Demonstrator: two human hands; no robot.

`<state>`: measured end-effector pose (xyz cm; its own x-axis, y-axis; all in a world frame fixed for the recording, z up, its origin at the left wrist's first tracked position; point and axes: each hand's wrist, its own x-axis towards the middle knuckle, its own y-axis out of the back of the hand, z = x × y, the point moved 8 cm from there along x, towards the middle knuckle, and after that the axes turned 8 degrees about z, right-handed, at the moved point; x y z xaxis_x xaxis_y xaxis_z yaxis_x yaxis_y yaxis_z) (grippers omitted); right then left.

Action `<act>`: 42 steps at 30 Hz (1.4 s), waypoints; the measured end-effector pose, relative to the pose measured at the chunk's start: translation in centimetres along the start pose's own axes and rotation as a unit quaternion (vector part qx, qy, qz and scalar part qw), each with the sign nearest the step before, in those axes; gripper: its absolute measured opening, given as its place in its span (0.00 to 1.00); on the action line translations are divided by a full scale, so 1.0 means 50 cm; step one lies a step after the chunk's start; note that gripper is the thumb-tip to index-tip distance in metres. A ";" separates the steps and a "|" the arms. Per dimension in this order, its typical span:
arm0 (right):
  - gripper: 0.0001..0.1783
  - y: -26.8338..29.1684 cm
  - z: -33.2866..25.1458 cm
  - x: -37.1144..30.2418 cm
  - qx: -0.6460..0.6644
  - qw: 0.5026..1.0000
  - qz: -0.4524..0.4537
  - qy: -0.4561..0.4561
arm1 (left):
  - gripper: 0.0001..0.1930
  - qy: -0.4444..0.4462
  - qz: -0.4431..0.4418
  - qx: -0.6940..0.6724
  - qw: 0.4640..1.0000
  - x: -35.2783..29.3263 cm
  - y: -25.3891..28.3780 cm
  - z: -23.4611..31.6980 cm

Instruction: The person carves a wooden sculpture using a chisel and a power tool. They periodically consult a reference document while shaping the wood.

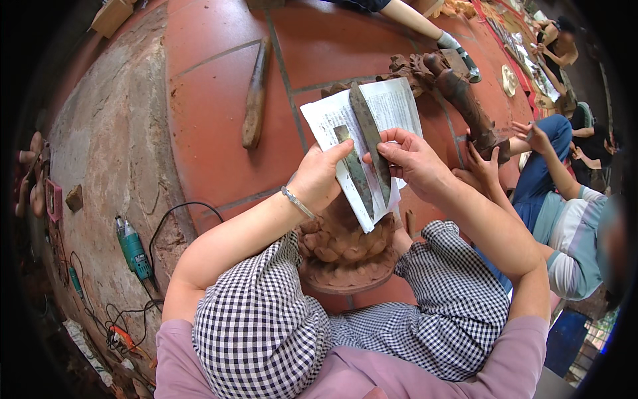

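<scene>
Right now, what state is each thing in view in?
Left hand: gripping printed paper
Right hand: pinching dark strip
Printed paper: held up, text showing
Dark strip: held against printed paper
Carved lotus base: partly hidden
Long brown tool: lying on tiles
Green power tool: lying down; on or off unclear

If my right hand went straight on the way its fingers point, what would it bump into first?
Your right hand already touches the long dark strip, so that comes first. Beyond it, leftward, the shorter strip and your left hand look nearest; depth is unclear.
</scene>
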<state>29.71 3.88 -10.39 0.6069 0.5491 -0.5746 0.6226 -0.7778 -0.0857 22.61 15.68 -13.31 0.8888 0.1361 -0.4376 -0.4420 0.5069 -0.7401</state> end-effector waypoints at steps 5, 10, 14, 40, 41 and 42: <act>0.15 0.002 -0.020 0.010 0.027 0.999 -0.029 0.035 | 0.21 -0.030 0.021 -0.008 0.999 0.010 0.017 0.023; 0.12 0.005 -0.013 0.017 0.007 0.999 -0.034 0.019 | 0.21 -0.062 0.056 0.008 0.996 0.008 0.033 0.059; 0.11 0.003 0.001 0.017 0.022 0.999 -0.035 -0.010 | 0.20 -0.089 0.112 0.034 0.989 0.009 0.058 0.088; 0.19 0.022 0.028 0.020 0.146 0.988 -0.050 -0.002 | 0.28 -0.210 0.680 0.101 0.695 -0.080 0.739 0.216; 0.20 0.019 0.026 0.021 0.141 0.989 -0.049 0.008 | 0.34 -0.259 0.647 0.138 0.704 -0.071 0.681 0.236; 0.21 0.014 0.024 0.022 0.135 0.990 -0.047 0.019 | 0.33 -0.324 0.580 0.211 0.717 -0.055 0.603 0.260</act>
<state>30.23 3.55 -12.06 0.5736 0.6299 -0.5236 0.5258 -0.7733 -0.3543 8.40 41.65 -27.76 -0.1158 0.9721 -0.2038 -0.9750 -0.0720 0.2102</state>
